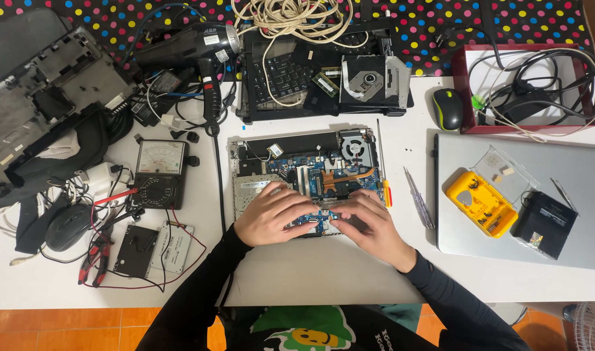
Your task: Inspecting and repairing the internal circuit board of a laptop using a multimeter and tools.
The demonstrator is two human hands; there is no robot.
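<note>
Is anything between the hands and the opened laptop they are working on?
Nothing visible. The left hand and right hand both rest directly on the opened laptop, fingers on its blue circuit board.

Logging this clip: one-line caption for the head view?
Both hands, left hand and right hand, press on the opened laptop's blue circuit board on a cluttered white table.

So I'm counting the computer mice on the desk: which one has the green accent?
The mouse right of the disassembled keyboard tray, beside the red box. The other mouse, far left among cables, is plain dark.
</note>
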